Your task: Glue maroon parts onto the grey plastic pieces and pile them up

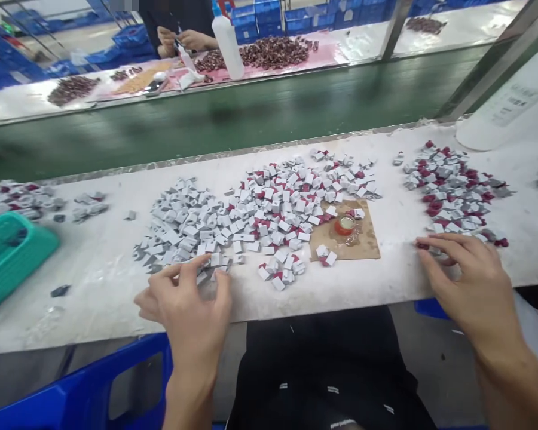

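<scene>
My left hand [192, 304] is at the near edge of a pile of small light-grey plastic pieces [188, 215], thumb and forefinger spread around a few of them. On the right, my right hand [473, 283] pinches a small dark-red piece [422, 244] between thumb and forefinger. It is beside a pile of mixed grey and dark-red pieces [448, 185]. Between the hands, a brown cardboard square [367, 239] bears a small orange-rimmed cap [344, 224] with wet-looking liquid around it. Grey pieces with dark-red parts [282, 203] spread to its left.
A green plastic tray [40, 245] stands at the far left. A large white bottle [502, 107] leans into view at the right. Beyond a green conveyor belt [233, 116], another person's hands [183, 40] work near a squeeze bottle [228, 45]. A blue stool [72, 394] is below left.
</scene>
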